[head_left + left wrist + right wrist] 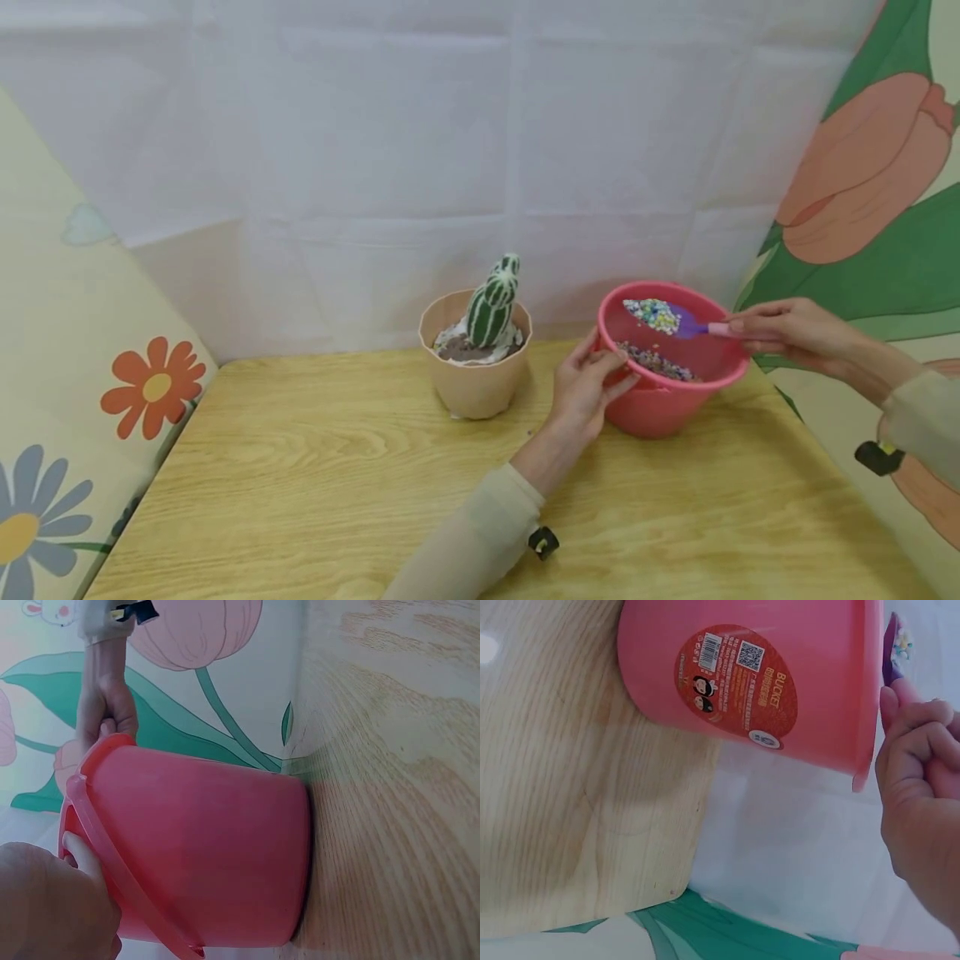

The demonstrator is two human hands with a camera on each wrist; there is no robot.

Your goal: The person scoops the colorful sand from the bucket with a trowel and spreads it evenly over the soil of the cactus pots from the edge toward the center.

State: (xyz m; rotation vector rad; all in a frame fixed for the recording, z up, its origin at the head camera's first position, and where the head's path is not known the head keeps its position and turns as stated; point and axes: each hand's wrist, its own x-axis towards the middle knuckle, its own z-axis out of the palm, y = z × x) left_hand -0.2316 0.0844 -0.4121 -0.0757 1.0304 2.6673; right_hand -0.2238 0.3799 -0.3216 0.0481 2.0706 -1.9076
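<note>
1. In the head view, a pink plastic bucket stands upright on the wood-grain surface, at 3 o'clock from a peach-coloured plant pot and a little apart from it.
2. The left hand grips the bucket at 8 o'clock on its rim, the fingers bent over the edge.
3. The right hand, at 3 o'clock of the bucket, pinches the pink handle of a small purple-bladed trowel; its fingers are curled round the grip.
4. The trowel's blade is above the bucket's mouth, its tip towards 9 o'clock, heaped with multicoloured granules.
5. More granules lie inside the bucket; only the head view looks down onto them.
6. That view alone also shows the pot's contents: a green-and-white knitted-looking cactus leaning towards 1 o'clock, with brown and white material round its base.
7. The left wrist view adds the bucket's carry handle, slanting across the outer wall, with the left thumb on the rim beside it.
8. Only the right wrist view shows the red oval label, printed with "BUCKET", a barcode and a QR code.
</note>
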